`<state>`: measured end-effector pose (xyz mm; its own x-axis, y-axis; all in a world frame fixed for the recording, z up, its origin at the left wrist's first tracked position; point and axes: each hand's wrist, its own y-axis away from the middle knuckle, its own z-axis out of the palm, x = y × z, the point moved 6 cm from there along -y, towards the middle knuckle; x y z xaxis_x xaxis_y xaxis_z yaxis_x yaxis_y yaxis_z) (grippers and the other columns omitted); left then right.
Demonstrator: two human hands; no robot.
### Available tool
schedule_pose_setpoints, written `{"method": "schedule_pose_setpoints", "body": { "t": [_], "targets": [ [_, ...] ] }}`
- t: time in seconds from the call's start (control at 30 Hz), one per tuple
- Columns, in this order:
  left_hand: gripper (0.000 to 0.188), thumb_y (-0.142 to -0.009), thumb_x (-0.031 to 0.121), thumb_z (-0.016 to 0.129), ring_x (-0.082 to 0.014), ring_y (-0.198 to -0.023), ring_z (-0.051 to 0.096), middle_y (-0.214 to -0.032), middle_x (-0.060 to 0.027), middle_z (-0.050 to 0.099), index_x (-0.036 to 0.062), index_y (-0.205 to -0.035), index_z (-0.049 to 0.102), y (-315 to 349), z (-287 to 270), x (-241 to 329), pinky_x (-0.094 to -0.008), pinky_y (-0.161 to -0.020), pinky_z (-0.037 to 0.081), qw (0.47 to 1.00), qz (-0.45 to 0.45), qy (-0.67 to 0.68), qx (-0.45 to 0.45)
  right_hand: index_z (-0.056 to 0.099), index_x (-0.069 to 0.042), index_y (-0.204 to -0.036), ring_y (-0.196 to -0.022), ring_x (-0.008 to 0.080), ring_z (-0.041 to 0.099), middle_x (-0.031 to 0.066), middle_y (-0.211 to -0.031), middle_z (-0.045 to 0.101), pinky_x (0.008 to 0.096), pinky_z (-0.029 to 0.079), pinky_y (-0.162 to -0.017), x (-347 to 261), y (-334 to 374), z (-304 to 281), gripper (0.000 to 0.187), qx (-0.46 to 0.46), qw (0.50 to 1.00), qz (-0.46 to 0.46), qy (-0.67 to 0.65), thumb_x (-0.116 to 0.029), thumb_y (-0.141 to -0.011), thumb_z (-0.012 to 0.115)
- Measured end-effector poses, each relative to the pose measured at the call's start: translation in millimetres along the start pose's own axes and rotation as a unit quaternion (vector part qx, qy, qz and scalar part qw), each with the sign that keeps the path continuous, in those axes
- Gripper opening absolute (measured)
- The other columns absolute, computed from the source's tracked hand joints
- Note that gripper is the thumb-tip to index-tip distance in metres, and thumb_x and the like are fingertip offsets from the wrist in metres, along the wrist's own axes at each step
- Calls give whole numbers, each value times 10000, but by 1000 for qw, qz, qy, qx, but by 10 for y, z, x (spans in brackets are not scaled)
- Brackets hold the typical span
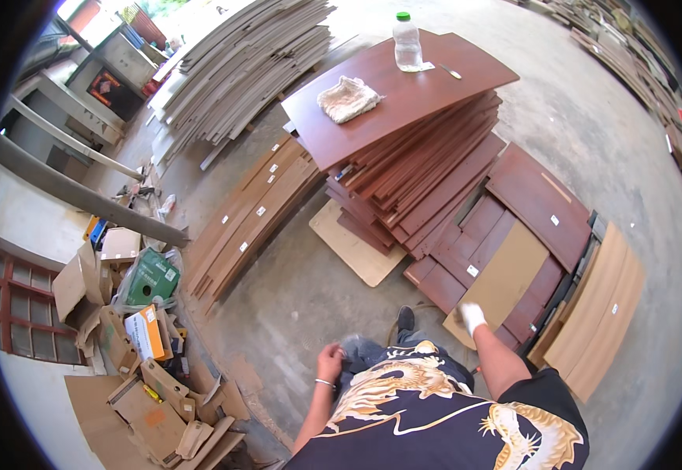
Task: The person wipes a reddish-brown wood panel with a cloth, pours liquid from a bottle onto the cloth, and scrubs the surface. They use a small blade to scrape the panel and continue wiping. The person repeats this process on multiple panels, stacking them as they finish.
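Fingers, right: my right hand (472,316) wears a white glove and hangs over the tan board (505,278); whether it is spread or closed I cannot tell, blurred as it is.
Fingers, left: my left hand (330,363), bare with a bracelet at the wrist, is curled loosely at my thigh, holding nothing.
Tan board: flat, matte, pale brown, lying on low reddish panels (540,205) so it stays off the concrete floor (294,290).
Tall stack (419,164): beyond the tan board, glossy red-brown panels fanned unevenly, their top sheet serving as a surface.
On the stack: clear plastic bottle (407,43) upright with a green cap, and a crumpled cloth (347,99).
Left of the stack: long brown strips (251,215), then cardboard scraps (149,376).
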<state>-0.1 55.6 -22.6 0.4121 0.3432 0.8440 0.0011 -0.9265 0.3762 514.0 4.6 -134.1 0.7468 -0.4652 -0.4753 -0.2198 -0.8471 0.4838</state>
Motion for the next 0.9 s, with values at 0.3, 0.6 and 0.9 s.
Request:
{"method": "schedule_pose_setpoints", "body": {
  "t": [0.3, 0.6, 0.9],
  "targets": [
    [214, -963, 41, 683, -288, -944, 733, -1053, -166, 767, -15, -1168, 714, -2452, -981, 3107, -403, -879, 580, 971, 193, -66, 128, 694, 43, -1260, -1025, 221, 733, 122, -1119, 756, 365, 580, -979, -3190, -1112, -2739, 281, 169, 841, -82, -508, -15, -1061, 505],
    [489, -868, 48, 739, -448, -1345, 537, -1407, -210, 618, -2, -1339, 617, -4187, -176, 5499, -548, -1150, 424, 861, 485, -148, 51, 687, 38, -1294, -1073, 169, 707, 90, -1151, 752, 294, 547, -999, -4336, -2090, -4117, 345, 381, 829, -94, -399, 82, -1005, 504],
    [804, -924, 351, 754, -513, -1596, 212, -1656, -358, 336, -35, -1552, 431, -4635, 211, 5578, -618, -1308, 130, 846, 411, -327, -92, 633, -15, -1357, -839, 132, 684, 93, -1181, 708, 247, 560, -683, -4223, -2837, -4429, 422, 353, 765, 110, -527, 71, -990, 445]
  ]
}}
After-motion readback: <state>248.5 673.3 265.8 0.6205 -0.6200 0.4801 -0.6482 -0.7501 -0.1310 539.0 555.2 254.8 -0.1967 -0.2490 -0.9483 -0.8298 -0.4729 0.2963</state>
